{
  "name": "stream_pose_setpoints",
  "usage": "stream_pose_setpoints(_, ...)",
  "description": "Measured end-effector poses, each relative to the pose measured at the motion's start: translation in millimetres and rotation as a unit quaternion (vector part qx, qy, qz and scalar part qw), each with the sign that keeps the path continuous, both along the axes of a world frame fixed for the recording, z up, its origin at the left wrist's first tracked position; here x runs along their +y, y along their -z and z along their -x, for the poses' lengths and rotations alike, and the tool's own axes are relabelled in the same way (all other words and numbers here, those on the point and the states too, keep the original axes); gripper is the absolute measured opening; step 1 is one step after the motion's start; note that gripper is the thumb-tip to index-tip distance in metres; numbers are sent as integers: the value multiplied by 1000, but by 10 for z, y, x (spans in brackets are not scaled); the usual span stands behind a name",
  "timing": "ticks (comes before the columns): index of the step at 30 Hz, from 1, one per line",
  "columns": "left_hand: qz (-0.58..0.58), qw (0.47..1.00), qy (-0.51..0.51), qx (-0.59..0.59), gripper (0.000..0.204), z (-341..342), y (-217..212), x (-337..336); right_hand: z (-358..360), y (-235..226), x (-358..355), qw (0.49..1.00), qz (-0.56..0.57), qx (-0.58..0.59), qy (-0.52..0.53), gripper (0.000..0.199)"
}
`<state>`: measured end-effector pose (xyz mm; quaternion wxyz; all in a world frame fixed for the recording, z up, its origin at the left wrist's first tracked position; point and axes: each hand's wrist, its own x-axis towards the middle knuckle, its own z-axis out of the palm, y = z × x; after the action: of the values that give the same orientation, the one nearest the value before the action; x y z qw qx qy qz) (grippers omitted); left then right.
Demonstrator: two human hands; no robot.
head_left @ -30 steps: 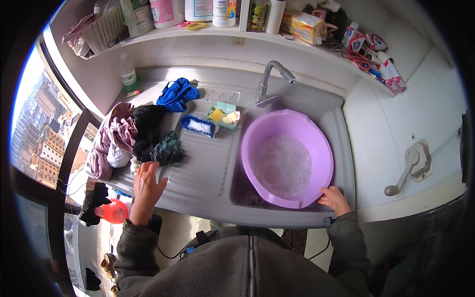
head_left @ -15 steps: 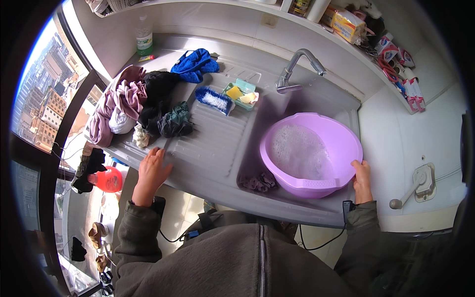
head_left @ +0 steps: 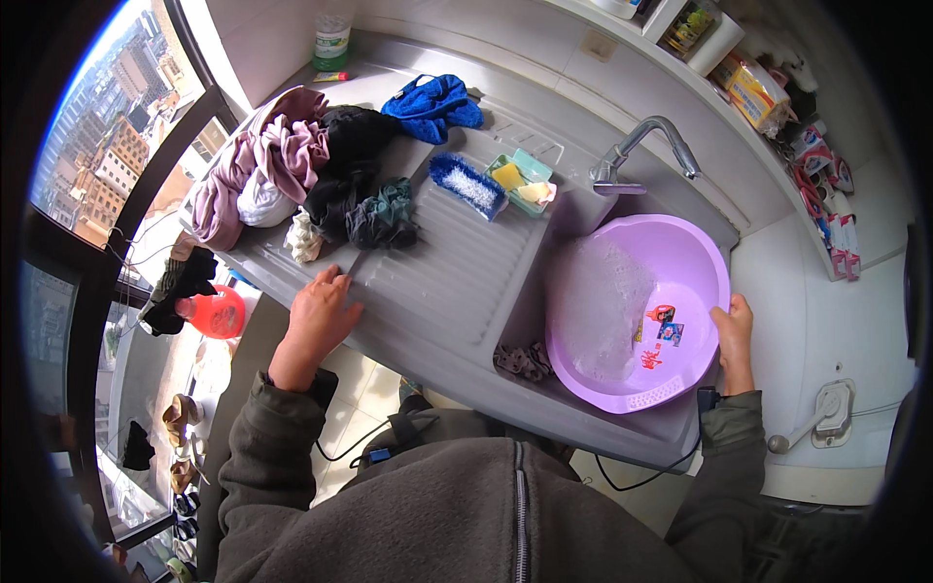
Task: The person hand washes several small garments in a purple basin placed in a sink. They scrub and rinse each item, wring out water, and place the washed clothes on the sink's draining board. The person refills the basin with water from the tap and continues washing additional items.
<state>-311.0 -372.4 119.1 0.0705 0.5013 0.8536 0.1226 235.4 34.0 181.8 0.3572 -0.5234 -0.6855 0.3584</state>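
Note:
My right hand (head_left: 736,335) grips the right rim of a purple plastic basin (head_left: 688,257), its fingers closed round the edge. Tilted to the left, the basin stands in the grey sink (head_left: 530,291). Foamy water (head_left: 600,301) has gathered on its left side, and colourful stickers (head_left: 663,330) show on the bare bottom. Beside the basin, a wet greyish-purple cloth (head_left: 525,361) lies in the sink's near left corner. My left hand (head_left: 319,321) rests with fingers spread on the front edge of the ribbed drainboard (head_left: 437,282), holding nothing.
Pink, black and dark green clothes (head_left: 292,155) are heaped on the drainboard's left. A blue cloth (head_left: 433,105), a blue scrub brush (head_left: 468,185) and a green soap box (head_left: 533,167) lie farther back. A faucet (head_left: 641,151) arches over the sink. A shelf (head_left: 680,58) runs along the wall.
The basin has tipped to the left with my right hand on its rim. Its water has run leftward, uncovering the stickers. My left hand stays on the drainboard edge; the whole view has turned slightly.

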Motion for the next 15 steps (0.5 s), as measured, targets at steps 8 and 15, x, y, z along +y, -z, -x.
stream_pose_setpoints(8,-19,999,26,6,36,110,-92,79,318,-149,-298,993,-81,-87,28,27)
stream_pose_setpoints(15,-10,999,50,-6,35,193,-167,174,914,-560,-866,952,-189,-238,21,23)
